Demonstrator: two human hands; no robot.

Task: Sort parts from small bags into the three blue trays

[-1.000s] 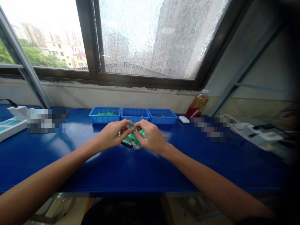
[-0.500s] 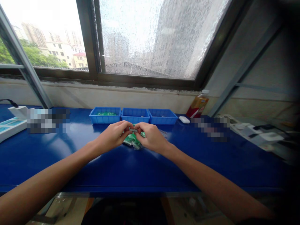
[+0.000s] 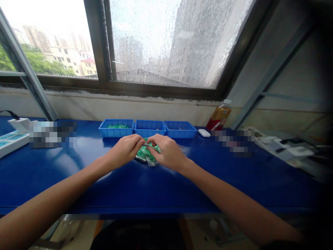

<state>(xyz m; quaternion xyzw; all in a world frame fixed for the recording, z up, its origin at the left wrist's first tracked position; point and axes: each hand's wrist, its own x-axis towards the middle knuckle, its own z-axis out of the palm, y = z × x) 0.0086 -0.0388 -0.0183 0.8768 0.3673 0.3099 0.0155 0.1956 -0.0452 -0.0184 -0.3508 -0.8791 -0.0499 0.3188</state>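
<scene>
Above the middle of the blue table, my left hand (image 3: 128, 146) and my right hand (image 3: 168, 150) meet with fingertips almost touching. Both pinch a small grey strip (image 3: 147, 144), largely covered by the fingers; its exact kind is too small to make out. Just below and behind the fingertips lies a heap of green pieces with clear plastic wrapping (image 3: 148, 157), partly hidden by my right hand. Beyond the hands stand three blue bins side by side: the left bin (image 3: 116, 132) holds green pieces, while the middle bin (image 3: 150, 133) and right bin (image 3: 181, 134) show little inside.
A white rounded case (image 3: 204, 133) lies right of the bins, near a bottle (image 3: 219, 116) with a red and amber label. On the left is a white power strip (image 3: 14, 142) with a plug. Adapters and cables (image 3: 293, 151) lie at the far right, under a window.
My fingers have closed nearer together over the grey strip, so less of it shows. The left fingertips have shifted slightly left; the heap and bins stay put.
</scene>
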